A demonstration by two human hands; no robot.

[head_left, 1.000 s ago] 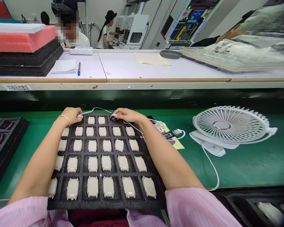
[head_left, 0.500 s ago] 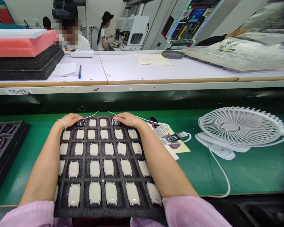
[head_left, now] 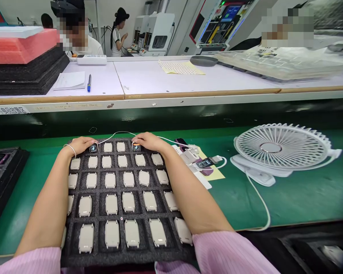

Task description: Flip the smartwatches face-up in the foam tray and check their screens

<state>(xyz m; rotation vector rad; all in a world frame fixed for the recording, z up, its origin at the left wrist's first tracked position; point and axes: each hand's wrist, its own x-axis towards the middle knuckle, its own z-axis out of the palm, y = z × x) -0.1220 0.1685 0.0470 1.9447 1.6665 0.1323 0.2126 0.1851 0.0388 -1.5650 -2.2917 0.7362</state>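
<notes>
A black foam tray lies in front of me, with cream smartwatch bodies face down in its pockets. At the tray's far left corner, my left hand has its fingers closed at the edge of a smartwatch with a lit dial. My right hand grips another smartwatch in the same far row; its screen is lit with an orange band. A thin white cable arches from the left watch behind my right hand. My fingertips are partly hidden.
Right of the tray are a white charger, a small black meter with a display and yellow paper. A white fan stands farther right. Another foam tray with purple-rimmed watches is at left. A raised shelf runs behind.
The whole view has shifted slightly, so most things sit a little farther left. Both hands stay at the same two watches. A person in the background has raised a hand.
</notes>
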